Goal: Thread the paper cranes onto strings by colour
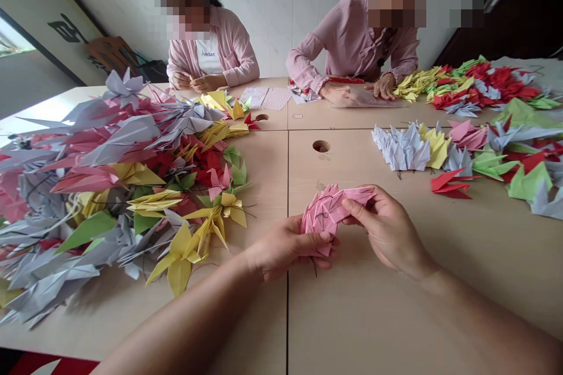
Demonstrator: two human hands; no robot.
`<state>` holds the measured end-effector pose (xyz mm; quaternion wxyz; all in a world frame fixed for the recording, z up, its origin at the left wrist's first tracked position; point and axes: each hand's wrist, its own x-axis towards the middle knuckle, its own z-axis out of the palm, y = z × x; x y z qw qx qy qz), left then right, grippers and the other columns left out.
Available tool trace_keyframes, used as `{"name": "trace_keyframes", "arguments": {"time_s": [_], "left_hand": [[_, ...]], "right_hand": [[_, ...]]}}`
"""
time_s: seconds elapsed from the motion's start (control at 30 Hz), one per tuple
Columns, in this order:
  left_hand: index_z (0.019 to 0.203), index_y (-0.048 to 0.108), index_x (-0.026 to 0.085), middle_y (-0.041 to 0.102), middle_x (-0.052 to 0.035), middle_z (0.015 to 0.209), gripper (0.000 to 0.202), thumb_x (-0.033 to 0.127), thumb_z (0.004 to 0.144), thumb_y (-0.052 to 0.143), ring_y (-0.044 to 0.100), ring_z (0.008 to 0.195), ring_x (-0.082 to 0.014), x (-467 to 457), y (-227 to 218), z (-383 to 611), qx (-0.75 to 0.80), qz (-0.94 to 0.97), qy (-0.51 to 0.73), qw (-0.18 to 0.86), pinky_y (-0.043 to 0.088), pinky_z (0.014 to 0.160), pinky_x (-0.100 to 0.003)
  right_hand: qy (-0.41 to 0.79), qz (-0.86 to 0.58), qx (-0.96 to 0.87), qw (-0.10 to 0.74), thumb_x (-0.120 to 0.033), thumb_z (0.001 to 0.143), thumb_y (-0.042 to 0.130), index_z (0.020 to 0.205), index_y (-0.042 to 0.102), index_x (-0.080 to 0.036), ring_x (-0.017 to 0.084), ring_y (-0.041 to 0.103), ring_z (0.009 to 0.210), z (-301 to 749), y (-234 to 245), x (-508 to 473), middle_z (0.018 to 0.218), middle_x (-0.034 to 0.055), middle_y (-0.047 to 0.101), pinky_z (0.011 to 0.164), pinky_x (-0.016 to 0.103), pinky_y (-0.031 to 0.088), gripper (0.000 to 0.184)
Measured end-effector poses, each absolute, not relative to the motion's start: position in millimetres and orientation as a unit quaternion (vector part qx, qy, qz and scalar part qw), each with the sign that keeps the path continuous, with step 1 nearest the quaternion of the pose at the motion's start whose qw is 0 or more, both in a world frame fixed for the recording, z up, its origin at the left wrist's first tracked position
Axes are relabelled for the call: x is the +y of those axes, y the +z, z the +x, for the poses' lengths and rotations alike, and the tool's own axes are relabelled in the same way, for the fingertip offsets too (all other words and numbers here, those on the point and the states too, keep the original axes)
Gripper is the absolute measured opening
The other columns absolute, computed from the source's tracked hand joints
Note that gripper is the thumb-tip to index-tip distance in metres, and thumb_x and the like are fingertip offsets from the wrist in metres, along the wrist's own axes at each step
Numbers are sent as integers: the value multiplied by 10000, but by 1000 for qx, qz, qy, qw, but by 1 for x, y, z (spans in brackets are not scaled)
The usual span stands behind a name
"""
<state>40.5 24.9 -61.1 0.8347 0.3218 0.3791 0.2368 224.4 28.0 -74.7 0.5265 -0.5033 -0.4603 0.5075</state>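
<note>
A bundle of pink folded-paper cranes [323, 211], nested tightly together, is held above the table between my two hands. My left hand [294, 246] is closed round the lower left of the bundle, its thumb across the front. The thumb and fingers of my right hand [387, 228] pinch the pointed paper ends on the right. A dark thread loops over the front of the bundle, and a loose end hangs below it. A single red paper crane [453, 184] lies on the table beyond my right hand.
A big heap of white, pink, yellow, red and green paper cranes [118, 187] covers the left side. More cranes [488, 88] lie at the right, with a white row [402, 146] nearer. Two people in pink shirts [237, 50] sit opposite, handling paper. The tabletop [352, 316] has round holes.
</note>
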Motion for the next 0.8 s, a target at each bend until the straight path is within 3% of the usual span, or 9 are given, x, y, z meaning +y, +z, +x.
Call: {"name": "trace_keyframes", "arguments": {"time_s": [0.13,0.23,0.33,0.47,0.7,0.8], "left_hand": [[944,602,122,665,-99,890,320,391,784,666,662,751,-163,24,-61,41,375,328,253,829,524,675,-290],[1012,603,115,670,-137,913,468,535,879,445,673,753,-186,25,-62,41,359,319,253,840,539,639,-306],[1022,608,111,674,-139,889,504,521,923,333,676,729,-184,25,-63,42,356,309,246,847,545,611,-305],[1027,607,116,676,-118,855,423,450,936,364,671,692,-169,26,-63,43,365,313,251,840,545,598,-300],[1024,596,126,666,-113,887,424,504,882,465,663,703,-170,24,-63,43,387,320,253,827,534,596,-298],[996,586,129,665,-103,881,349,439,838,576,660,696,-163,24,-61,43,395,334,253,817,525,592,-281]], "right_hand": [[522,-500,-455,519,-408,760,704,857,588,-198,133,593,741,224,-74,29,826,10,640,661,279,530,259],[551,-484,-441,517,-400,766,701,865,599,-198,135,588,766,226,-73,30,837,15,645,684,280,521,248],[591,-466,-408,518,-381,760,710,858,604,-199,125,581,770,227,-72,31,846,11,642,680,260,510,233],[608,-463,-393,511,-366,760,711,860,603,-206,125,579,783,226,-72,31,883,11,637,666,255,506,218],[545,-493,-453,505,-411,760,698,868,577,-194,176,594,785,223,-74,29,828,30,637,723,358,525,271],[522,-510,-478,488,-421,767,685,873,581,-193,158,564,748,225,-74,29,803,22,622,660,305,499,272]]}}
